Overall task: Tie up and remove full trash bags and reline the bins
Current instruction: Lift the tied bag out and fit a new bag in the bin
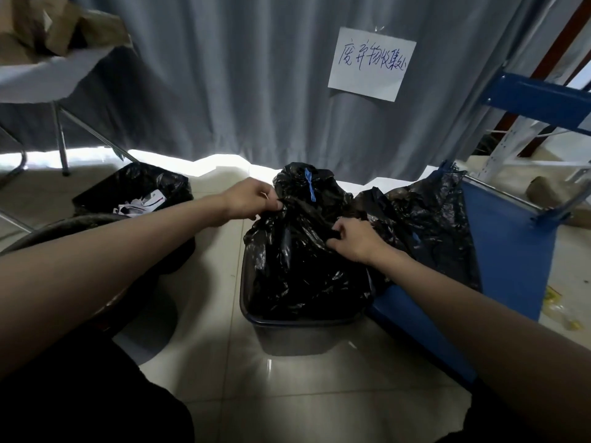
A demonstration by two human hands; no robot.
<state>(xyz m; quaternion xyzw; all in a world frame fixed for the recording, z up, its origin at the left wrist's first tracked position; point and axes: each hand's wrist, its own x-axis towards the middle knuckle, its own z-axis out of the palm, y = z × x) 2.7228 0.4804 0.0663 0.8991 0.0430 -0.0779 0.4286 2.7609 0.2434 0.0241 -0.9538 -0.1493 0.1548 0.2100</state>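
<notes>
Centre frame: left hand [252, 199] and right hand [355, 239] each pinch the soft, slippery, probably light trash bag [297, 263], best gathered below its blue drawstring [310, 187].

This looks like a makeshift waste-collection corner in a warehouse or workshop. A grey curtain [243, 75] screens it off, with a handwritten paper sign [372, 63] taped to it. Blue and white metal racking [524, 123] stands at the right. Lined bins [134, 193] sit on a pale tiled floor [287, 394], and crumpled brown paper [60, 30] heaps on a folding table [41, 78].
</notes>
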